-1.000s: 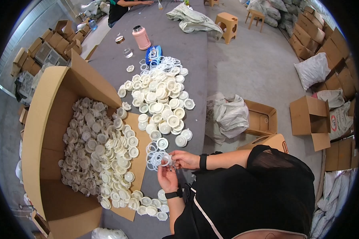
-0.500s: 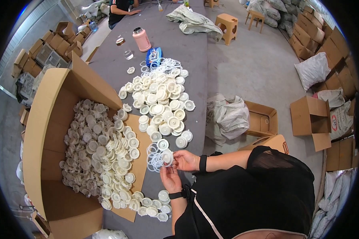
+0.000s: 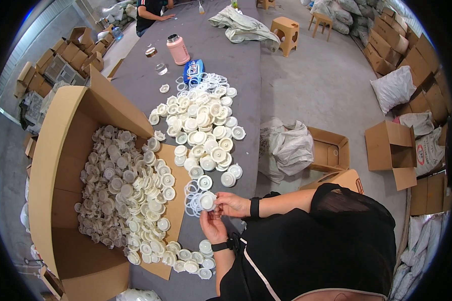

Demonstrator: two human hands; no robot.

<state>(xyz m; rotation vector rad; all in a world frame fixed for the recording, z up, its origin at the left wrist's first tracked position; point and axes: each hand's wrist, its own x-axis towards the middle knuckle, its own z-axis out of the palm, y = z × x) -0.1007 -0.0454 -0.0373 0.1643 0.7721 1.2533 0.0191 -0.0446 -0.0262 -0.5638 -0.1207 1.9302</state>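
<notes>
A round white plastic cap is held up between my hands, just above the grey table near its right edge. My right hand pinches its right rim with thumb and fingers. From below, my left hand closes its fingertips on the lower rim. Thin translucent sealing rings lie in a small heap just left of the cap, partly covered by it. One loose cap rests right beyond it. Farther up the table spreads a big pile of similar caps, with more rings at its far end.
At left a large cardboard box lies on its side, caps spilling over its flap. Beyond the pile stand a blue packet, a pink bottle and a clear jar. A person is at the far end. Stools and boxes stand at right.
The cap has shifted slightly left and turned, its face now showing rounder. Both my hands have moved a little left with it.
</notes>
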